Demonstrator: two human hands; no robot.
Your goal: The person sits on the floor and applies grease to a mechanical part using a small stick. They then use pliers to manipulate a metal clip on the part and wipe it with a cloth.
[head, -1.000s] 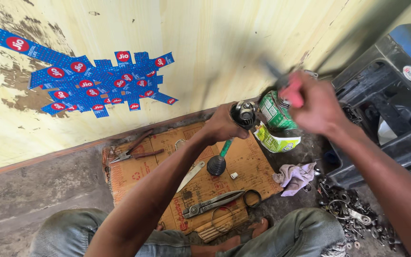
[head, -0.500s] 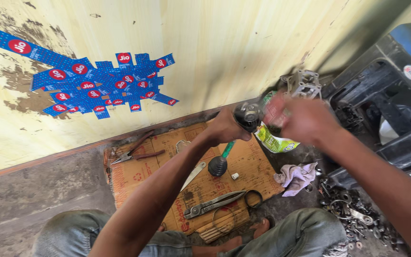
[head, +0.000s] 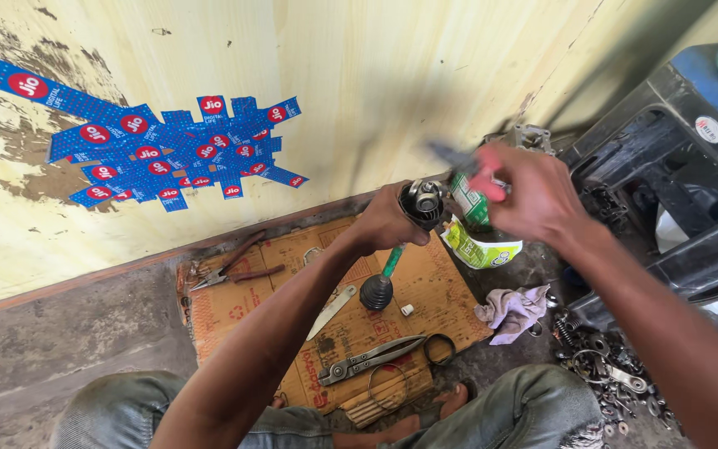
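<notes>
A person sat on the concrete floor (head: 60,366) facing a pale yellow wall (head: 359,75), with a flattened brown cardboard sheet (head: 243,308) spread between their knees and the wall. Their left hand (head: 384,223) was closed around a round, dark metal joint housing with a shiny centre (head: 422,201), held up above the cardboard's far edge; a green shaft ending in a black rubber boot (head: 378,287) hung down from it toward the middle of the sheet. The right hand (head: 533,195), just beside the housing, gripped a red-handled tool (head: 475,170) whose dark tip was blurred, so its kind could not be told. Behind that hand, off the cardboard's far right corner, sat a green and white plastic pouch (head: 479,249). Red-handled pliers (head: 230,270) lay near the far left corner, a flat metal blade (head: 331,312) near the middle, and large grey snips (head: 371,359) toward the near edge. A crumpled pale rag (head: 513,309) lay on the floor just off the right edge, near scattered metal bits (head: 604,374).
</notes>
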